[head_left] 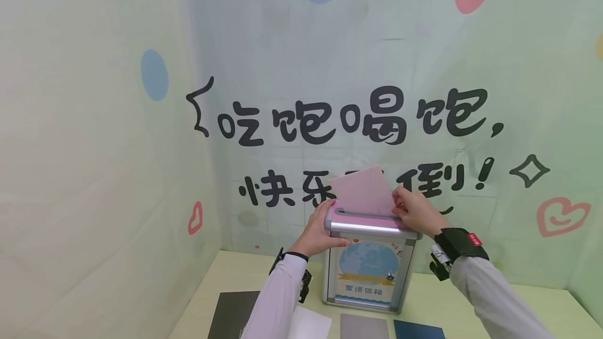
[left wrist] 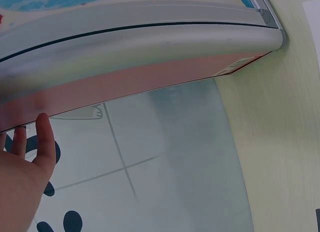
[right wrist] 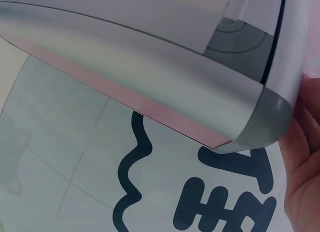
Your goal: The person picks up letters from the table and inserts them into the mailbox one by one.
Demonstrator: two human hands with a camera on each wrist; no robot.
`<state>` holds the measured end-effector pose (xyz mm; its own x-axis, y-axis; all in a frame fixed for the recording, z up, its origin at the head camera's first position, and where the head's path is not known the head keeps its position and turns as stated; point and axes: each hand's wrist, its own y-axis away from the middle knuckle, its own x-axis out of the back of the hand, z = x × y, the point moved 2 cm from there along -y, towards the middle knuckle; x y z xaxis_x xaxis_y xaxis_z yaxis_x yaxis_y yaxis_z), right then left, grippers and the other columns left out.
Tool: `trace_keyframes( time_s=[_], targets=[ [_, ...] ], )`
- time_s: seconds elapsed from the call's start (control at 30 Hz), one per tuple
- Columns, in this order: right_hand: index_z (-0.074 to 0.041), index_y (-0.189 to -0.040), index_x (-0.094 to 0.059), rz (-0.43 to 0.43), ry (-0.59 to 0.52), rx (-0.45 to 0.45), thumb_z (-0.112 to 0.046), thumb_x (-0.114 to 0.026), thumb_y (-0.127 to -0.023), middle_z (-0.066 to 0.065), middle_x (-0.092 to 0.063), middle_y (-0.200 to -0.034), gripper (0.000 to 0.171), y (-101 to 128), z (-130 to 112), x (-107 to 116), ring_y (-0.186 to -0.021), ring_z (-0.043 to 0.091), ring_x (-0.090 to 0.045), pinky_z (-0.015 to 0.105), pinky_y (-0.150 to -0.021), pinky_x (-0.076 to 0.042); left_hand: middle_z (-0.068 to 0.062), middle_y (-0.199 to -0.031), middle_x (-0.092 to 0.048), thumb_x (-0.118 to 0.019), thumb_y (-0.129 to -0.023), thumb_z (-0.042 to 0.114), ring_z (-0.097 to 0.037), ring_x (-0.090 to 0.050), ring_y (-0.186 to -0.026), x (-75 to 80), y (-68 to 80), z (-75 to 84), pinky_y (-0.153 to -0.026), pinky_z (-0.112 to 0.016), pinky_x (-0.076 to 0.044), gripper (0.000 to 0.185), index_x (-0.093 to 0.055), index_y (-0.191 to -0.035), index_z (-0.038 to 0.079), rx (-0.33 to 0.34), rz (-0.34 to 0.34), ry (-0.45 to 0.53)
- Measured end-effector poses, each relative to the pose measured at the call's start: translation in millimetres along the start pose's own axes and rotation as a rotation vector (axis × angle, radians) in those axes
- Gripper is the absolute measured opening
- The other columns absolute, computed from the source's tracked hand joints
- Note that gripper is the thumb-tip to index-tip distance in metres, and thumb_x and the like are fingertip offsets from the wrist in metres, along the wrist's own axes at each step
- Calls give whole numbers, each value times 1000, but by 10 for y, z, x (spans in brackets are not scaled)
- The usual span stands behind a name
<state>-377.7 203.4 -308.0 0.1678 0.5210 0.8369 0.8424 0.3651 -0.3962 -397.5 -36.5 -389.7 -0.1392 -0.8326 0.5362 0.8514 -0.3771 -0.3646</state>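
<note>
A silver-framed letter box [head_left: 367, 276] with a pink top and a blue-and-yellow picture on its front stands upright on the table. My left hand [head_left: 314, 232] grips its upper left corner, thumb across the front and fingers up at the top edge. Out of the slot in the top rises a flat pink paper sheet [head_left: 363, 190], tilted, its lower edge hidden in the slot. My right hand [head_left: 414, 211] pinches the sheet's right edge just above the box. In the right wrist view, that hand [right wrist: 305, 162] is partly visible beside the box's rounded corner [right wrist: 267, 119].
Along the table's [head_left: 471, 297] front lie a dark grey sheet [head_left: 231, 310], a white sheet [head_left: 311, 323], a light grey sheet [head_left: 364, 327] and a dark blue sheet [head_left: 419, 330]. A printed wall [head_left: 377, 56] with black lettering stands close behind the box.
</note>
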Motion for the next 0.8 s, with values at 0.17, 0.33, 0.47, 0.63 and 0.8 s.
trace_keyframes(
  time_s=[0.17,0.33,0.47,0.63,0.8],
  targets=[
    [-1,-91,-51,3,17,6,6,-62,-80,16,-65,-85,17,10,-2,0,-78,26,-63,40,-68,-51,-3,-146,-22,-82,-64,28,-24,-30,-124,-1,-4,5,-97,-47,-33,100,-21,-143,18,8,-2,-7],
    [-2,-89,-51,5,20,5,6,-63,-79,13,-64,-84,17,17,3,-3,-79,25,-63,40,-69,-51,-4,-147,-21,-82,-64,28,-25,-29,-126,-4,10,17,-98,-47,-32,99,-21,-143,19,14,-4,-10],
    [-4,-86,-50,7,7,-6,7,-62,-79,11,-64,-84,17,22,-1,-3,-80,25,-62,41,-72,-51,-6,-147,-21,-82,-64,27,-27,-28,-127,-9,11,11,-99,-48,-32,100,-21,-143,16,4,-1,-5],
    [-4,-86,-51,1,-7,-14,6,-62,-80,12,-67,-87,16,25,-6,-5,-81,26,-63,44,-75,-51,-6,-147,-21,-82,-65,26,-28,-28,-127,-15,2,-4,-98,-49,-32,100,-21,-143,15,4,-1,-1],
    [-2,-93,-54,-22,-20,-32,-7,-63,-83,15,-65,-93,15,27,-10,-3,-87,30,-62,46,-79,-49,-4,-148,-20,-82,-64,27,-25,-28,-127,-13,-1,-19,-98,-47,-32,100,-21,-143,18,21,-4,3]
  ],
)
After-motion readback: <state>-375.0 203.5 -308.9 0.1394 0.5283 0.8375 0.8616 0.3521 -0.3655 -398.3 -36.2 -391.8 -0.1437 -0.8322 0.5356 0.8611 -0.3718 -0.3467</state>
